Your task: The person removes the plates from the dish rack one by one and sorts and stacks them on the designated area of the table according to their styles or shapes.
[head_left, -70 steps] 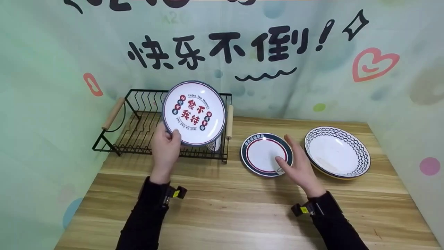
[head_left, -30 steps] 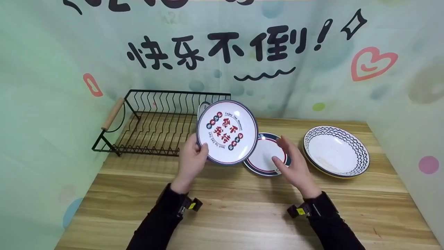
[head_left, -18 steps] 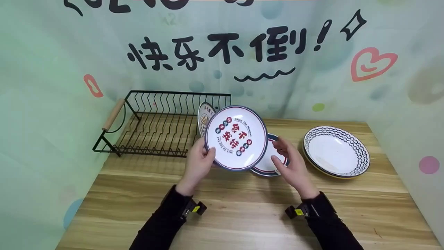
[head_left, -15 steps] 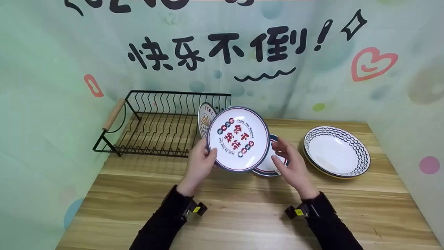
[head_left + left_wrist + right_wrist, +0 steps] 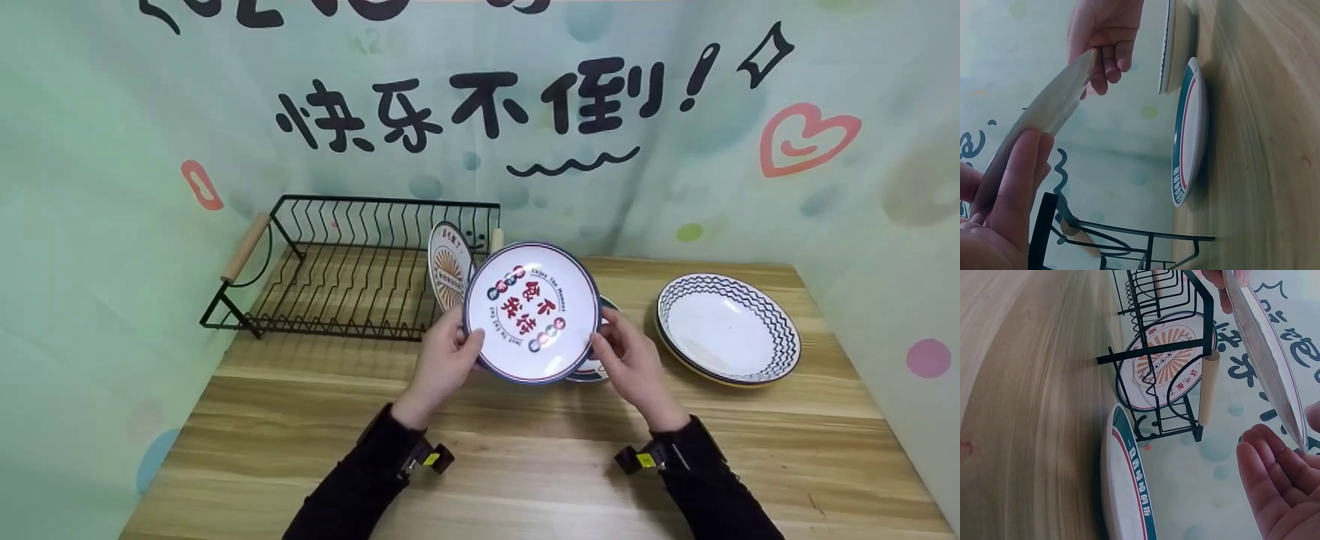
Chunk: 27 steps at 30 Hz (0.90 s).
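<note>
A white plate (image 5: pixel 532 311) with red characters and a blue rim is held up above the table, tilted toward the head camera. My left hand (image 5: pixel 446 364) grips its left edge, thumb on the face and fingers behind. At the opposite edge, my right hand (image 5: pixel 634 364) has its thumb at the rim and its fingers behind, pinching it. Beneath lies a smaller plate (image 5: pixel 1129 478) with a dark green rim, mostly hidden in the head view. A plate with an orange sunburst (image 5: pixel 448 266) stands upright in the right end of the black dish rack (image 5: pixel 337 326).
A deep white bowl (image 5: pixel 724 326) with a wavy black pattern sits to the right on the wooden table (image 5: pixel 525 465), apparently stacked on another dish. The rack has wooden handles (image 5: pixel 247 247) at its ends. A printed cloth backdrop (image 5: pixel 570 202) rises behind.
My left hand has carried the red-lettered plate rightward and down from in front of the rack. My right hand, open beside it before, has now taken the plate's right edge.
</note>
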{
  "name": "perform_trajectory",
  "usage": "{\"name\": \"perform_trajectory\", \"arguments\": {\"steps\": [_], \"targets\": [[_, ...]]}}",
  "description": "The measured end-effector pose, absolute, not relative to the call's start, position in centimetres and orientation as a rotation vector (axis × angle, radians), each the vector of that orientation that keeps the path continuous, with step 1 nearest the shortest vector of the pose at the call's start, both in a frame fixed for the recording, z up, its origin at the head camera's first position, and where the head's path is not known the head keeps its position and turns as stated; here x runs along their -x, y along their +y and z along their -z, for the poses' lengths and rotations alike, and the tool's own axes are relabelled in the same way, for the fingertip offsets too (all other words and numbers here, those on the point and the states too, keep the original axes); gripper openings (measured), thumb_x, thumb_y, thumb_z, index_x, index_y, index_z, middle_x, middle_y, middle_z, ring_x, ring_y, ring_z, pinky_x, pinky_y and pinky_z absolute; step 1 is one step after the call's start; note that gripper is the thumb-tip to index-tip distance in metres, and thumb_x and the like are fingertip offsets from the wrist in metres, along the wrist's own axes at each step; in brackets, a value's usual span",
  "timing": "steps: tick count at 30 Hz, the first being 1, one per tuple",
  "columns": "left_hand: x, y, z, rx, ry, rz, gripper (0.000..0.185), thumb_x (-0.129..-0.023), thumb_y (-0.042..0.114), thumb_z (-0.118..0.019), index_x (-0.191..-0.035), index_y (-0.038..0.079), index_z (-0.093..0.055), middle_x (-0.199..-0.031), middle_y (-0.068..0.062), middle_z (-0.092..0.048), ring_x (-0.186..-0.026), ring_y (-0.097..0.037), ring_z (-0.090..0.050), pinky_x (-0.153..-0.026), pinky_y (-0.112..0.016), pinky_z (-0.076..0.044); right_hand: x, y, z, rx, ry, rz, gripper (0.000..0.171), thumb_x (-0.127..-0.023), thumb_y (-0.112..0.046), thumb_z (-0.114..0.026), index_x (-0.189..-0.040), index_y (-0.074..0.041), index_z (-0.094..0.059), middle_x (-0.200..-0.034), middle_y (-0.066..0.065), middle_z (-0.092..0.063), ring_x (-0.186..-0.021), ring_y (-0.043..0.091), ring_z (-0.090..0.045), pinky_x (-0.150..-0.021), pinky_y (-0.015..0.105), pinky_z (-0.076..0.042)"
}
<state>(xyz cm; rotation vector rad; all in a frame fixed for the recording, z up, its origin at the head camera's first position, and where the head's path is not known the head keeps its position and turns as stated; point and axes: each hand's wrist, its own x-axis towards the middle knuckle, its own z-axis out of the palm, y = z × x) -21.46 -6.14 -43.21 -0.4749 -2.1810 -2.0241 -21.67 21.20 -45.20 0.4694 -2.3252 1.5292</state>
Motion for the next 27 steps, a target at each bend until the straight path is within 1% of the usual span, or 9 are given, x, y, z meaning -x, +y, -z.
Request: {"name": "perform_trajectory", "arguments": {"steps": [3, 6, 10, 13, 15, 17, 20, 22, 27], "targets": [[21.4, -6.0, 43.2, 0.486, -2.183, 2.04, 0.037, -0.093, -0.005, -0.056, -0.13, -0.01, -0.052, -0.083, -0.018, -0.067, -0.06, -0.026, -0.064, -0.054, -0.043, -0.059, 21.0, 21.0, 44.3, -0.478, -2.314, -1.565, 0.03, -0.094, 0.011, -0.056, -0.123, 0.017, -0.053, -0.082, 0.02, -0.067, -0.063, 0.024, -0.064, -0.059, 0.025, -0.057], [21.4, -5.9, 43.3, 0.491, -2.199, 2.035, 0.035, -0.093, -0.005, -0.056, -0.128, -0.009, -0.053, -0.082, -0.017, -0.067, -0.059, -0.027, -0.064, -0.054, -0.043, -0.059, 20.1, 20.5, 42.8, -0.477, -2.32, -1.568, 0.025, -0.094, 0.012, -0.055, -0.118, 0.019, -0.053, -0.079, 0.021, -0.067, -0.061, 0.023, -0.063, -0.056, 0.026, -0.057], [21.4, -5.7, 43.4, 0.487, -2.224, 2.046, 0.031, -0.094, -0.004, -0.056, -0.125, -0.009, -0.054, -0.083, -0.018, -0.068, -0.06, -0.026, -0.065, -0.057, -0.048, -0.059, 19.3, 20.2, 41.7, -0.447, -2.334, -1.532, 0.023, -0.093, 0.012, -0.055, -0.115, 0.02, -0.053, -0.076, 0.02, -0.066, -0.06, 0.015, -0.06, -0.055, 0.023, -0.055], [21.4, -5.6, 43.4, 0.481, -2.246, 2.064, 0.032, -0.095, -0.003, -0.056, -0.126, -0.008, -0.054, -0.086, -0.017, -0.068, -0.061, -0.023, -0.065, -0.059, -0.051, -0.059, 19.3, 20.3, 41.7, -0.412, -2.336, -1.526, 0.023, -0.093, 0.013, -0.055, -0.115, 0.02, -0.053, -0.077, 0.02, -0.067, -0.061, 0.016, -0.061, -0.055, 0.02, -0.053], [21.4, -5.6, 43.3, 0.482, -2.264, 2.058, 0.033, -0.095, -0.002, -0.056, -0.127, -0.008, -0.053, -0.086, -0.016, -0.068, -0.061, -0.021, -0.064, -0.061, -0.053, -0.058, 19.6, 20.6, 42.2, -0.387, -2.33, -1.55, 0.024, -0.094, 0.011, -0.056, -0.116, 0.02, -0.053, -0.079, 0.021, -0.068, -0.062, 0.018, -0.061, -0.056, 0.022, -0.055], [21.4, -5.5, 43.2, 0.485, -2.28, 2.05, 0.034, -0.095, -0.001, -0.057, -0.128, -0.007, -0.052, -0.085, -0.015, -0.068, -0.061, -0.019, -0.063, -0.06, -0.048, -0.059, 20.2, 21.1, 43.2, -0.376, -2.312, -1.59, 0.025, -0.095, 0.009, -0.056, -0.118, 0.019, -0.053, -0.081, 0.021, -0.068, -0.062, 0.02, -0.063, -0.056, 0.026, -0.056], [21.4, -5.4, 43.1, 0.503, -2.302, 2.018, 0.035, -0.095, 0.001, -0.057, -0.129, -0.007, -0.052, -0.083, -0.013, -0.067, -0.059, -0.017, -0.06, -0.056, -0.038, -0.059, 20.9, 21.7, 44.5, -0.367, -2.277, -1.628, 0.025, -0.095, 0.006, -0.057, -0.118, 0.017, -0.054, -0.08, 0.018, -0.068, -0.061, 0.016, -0.062, -0.055, 0.028, -0.056], [21.4, -5.4, 43.2, 0.517, -2.313, 2.012, 0.036, -0.096, 0.002, -0.058, -0.13, -0.007, -0.051, -0.084, -0.012, -0.067, -0.06, -0.017, -0.059, -0.054, -0.03, -0.057, 21.2, 21.9, 44.9, -0.366, -2.261, -1.64, 0.025, -0.095, 0.006, -0.057, -0.117, 0.017, -0.054, -0.078, 0.017, -0.067, -0.06, 0.014, -0.061, -0.054, 0.026, -0.055], [21.3, -5.4, 43.1, 0.53, -2.352, 2.002, 0.039, -0.096, 0.004, -0.058, -0.133, -0.005, -0.049, -0.087, -0.012, -0.067, -0.063, -0.021, -0.06, -0.057, -0.032, -0.058, 21.1, 22.1, 44.8, -0.372, -2.247, -1.652, 0.026, -0.095, 0.007, -0.057, -0.118, 0.018, -0.053, -0.079, 0.02, -0.067, -0.06, 0.009, -0.059, -0.053, 0.022, -0.053]]}}
